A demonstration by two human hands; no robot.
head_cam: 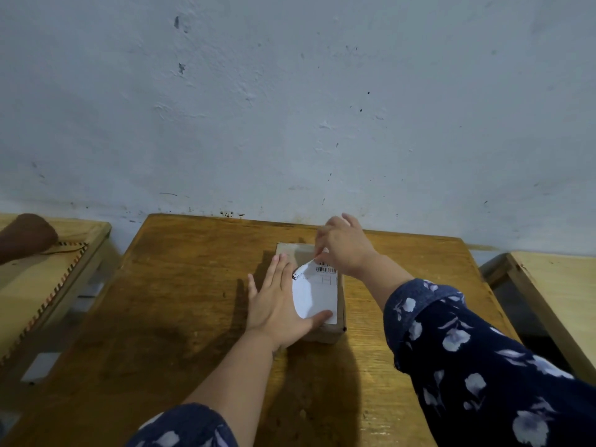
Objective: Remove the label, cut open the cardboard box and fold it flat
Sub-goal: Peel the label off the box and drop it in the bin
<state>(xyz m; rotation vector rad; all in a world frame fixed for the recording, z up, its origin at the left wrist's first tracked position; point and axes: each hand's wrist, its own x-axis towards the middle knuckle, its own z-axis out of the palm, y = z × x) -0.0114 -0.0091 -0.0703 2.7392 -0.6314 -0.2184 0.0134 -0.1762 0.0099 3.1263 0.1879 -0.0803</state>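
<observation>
- While the left hand (274,304) lies flat with its fingers spread apart, its palm presses on the left side of the cardboard box (311,287), which sits near the middle of the wooden table (180,285), towards the far edge.
- Its thumb stretches across the near end of the white label (317,298), holding that end down against the top of the box; the other four fingers point away from the person along the left edge of the box.
- Just beyond those fingertips, the far left corner of the label curls up off the cardboard, showing its blank underside.
- At that lifted edge, the right hand (345,245) reaches in from the right, its thumb and forefinger pinched together on the paper, the remaining fingers loosely curled above.
- Directly under the right hand's fingers, a printed barcode shows on the part of the label that lies flat; bare cardboard shows beyond them at the far end of the box.
- Both forearms are bare up to dark blue sleeves (483,359) with a pale flower print, pushed back towards the elbows.
- Well to the left of the left hand, a brown rounded object (27,235) rests on a separate paler table (48,269); I cannot tell what it is.
- Well to the right of the right hand stands another pale table (558,291).
- Behind everything rises a scuffed pale blue wall (290,108).
</observation>
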